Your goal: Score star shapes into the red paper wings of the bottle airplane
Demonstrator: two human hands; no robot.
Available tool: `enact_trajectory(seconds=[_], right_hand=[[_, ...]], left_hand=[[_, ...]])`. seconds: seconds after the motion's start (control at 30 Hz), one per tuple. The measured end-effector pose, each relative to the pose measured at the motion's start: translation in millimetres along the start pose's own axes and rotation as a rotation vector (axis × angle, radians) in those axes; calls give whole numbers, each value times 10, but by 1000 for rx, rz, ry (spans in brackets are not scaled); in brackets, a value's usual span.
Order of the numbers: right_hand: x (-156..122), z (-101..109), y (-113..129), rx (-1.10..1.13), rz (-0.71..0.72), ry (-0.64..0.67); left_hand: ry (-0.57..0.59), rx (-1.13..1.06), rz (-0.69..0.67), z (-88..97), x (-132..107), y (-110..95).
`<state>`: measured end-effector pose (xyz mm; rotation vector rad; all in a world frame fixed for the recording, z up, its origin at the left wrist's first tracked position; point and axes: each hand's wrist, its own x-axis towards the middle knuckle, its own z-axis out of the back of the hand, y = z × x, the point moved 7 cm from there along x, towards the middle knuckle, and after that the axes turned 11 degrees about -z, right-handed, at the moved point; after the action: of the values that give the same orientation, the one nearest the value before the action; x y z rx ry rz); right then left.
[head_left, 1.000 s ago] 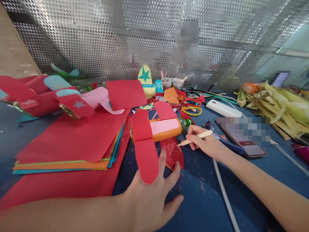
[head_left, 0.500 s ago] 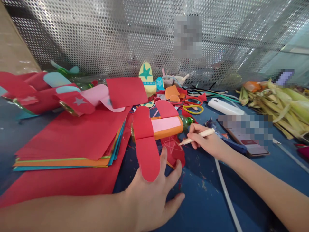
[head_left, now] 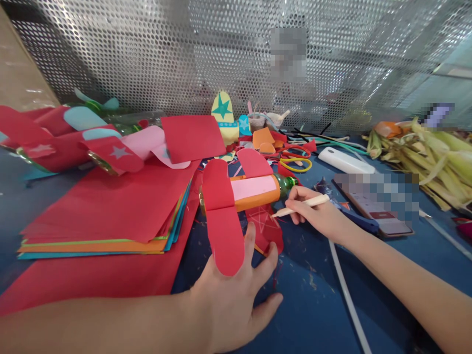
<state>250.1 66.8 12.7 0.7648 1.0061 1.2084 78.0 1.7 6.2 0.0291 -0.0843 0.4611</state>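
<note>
A green bottle (head_left: 286, 184) lies on its side, wrapped in orange paper with a pink strip (head_left: 254, 191). Rounded red paper wings (head_left: 225, 241) are fixed around it, shaped like an airplane. On the near side, another red wing (head_left: 262, 228) lies low with a light star outline drawn on it. My left hand (head_left: 236, 295) is spread, fingertips pressing that wing's edge, partly covered by the front red flap. Between the fingers of my right hand (head_left: 313, 209) is a pale marker (head_left: 300, 205), its tip at the star's right point.
A stack of coloured paper (head_left: 103, 211) lies to the left, below finished paper planes (head_left: 73, 142). Scissors (head_left: 297, 160) and paper scraps are behind the bottle. To the right are a phone (head_left: 376, 209), a white tool (head_left: 345, 160), a white stick (head_left: 348, 295) and corn husks (head_left: 427, 157).
The marker tip has moved slightly left and up along the star's right point. My left hand stays in place. The view has shifted very slightly.
</note>
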Motion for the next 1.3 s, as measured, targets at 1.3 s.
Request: enact_trajectory(seconds=[1.3], right_hand=[[-104, -128, 59, -29, 83, -34]], left_hand=[[-120, 17, -19, 16, -13, 0]])
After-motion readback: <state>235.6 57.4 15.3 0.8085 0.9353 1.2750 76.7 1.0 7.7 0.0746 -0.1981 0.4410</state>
